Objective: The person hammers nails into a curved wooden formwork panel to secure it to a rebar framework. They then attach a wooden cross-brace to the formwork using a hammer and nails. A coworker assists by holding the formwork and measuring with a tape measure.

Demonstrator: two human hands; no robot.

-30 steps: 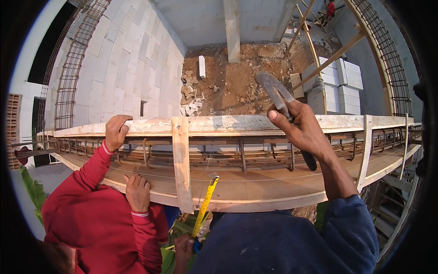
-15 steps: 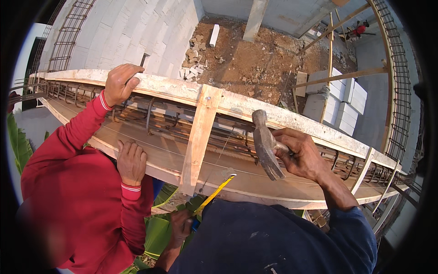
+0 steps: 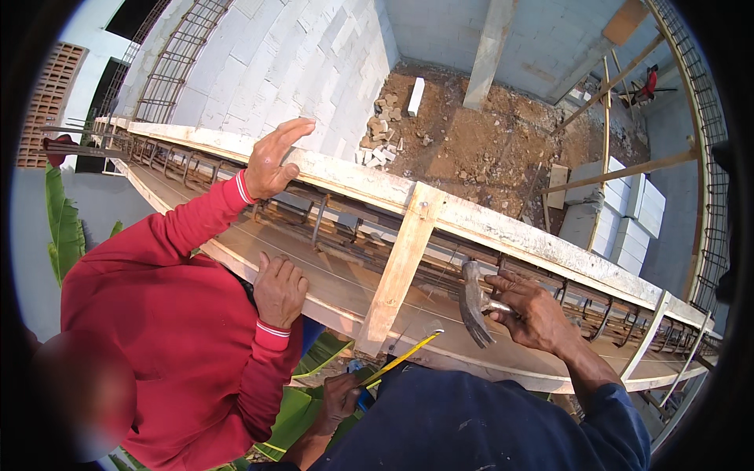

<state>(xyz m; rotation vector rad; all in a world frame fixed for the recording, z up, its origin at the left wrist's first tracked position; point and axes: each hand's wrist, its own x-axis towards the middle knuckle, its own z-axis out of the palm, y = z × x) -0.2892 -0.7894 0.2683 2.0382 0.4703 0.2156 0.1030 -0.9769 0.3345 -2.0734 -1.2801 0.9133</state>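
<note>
My right hand [image 3: 530, 310] grips a claw hammer [image 3: 473, 302] by its handle, close under the head, above the trough of a long wooden formwork. The hammer's claw points toward me. Low in the view, my left hand [image 3: 342, 399] is closed around a blue tape measure [image 3: 366, 400]. Its yellow blade [image 3: 404, 356] runs out to the near edge of the formwork, right of an upright wooden cleat [image 3: 399, 271]. Bent rebar [image 3: 320, 222] lies inside the formwork, between the white far board [image 3: 353, 177] and the brown near board [image 3: 334, 275].
At my left, a person in a red sweater [image 3: 169, 306] rests one hand [image 3: 280, 289] on the near board and holds the other [image 3: 275, 157] at the far board. Beyond lie a dirt floor [image 3: 503, 133], white blocks [image 3: 628, 228] and wooden props [image 3: 620, 180]. Green leaves [image 3: 67, 220] grow below.
The whole view has shifted, so the formwork appears farther right and lower. My hammer has come back from the far board toward me. The co-worker's far hand has opened, its fingers stretched.
</note>
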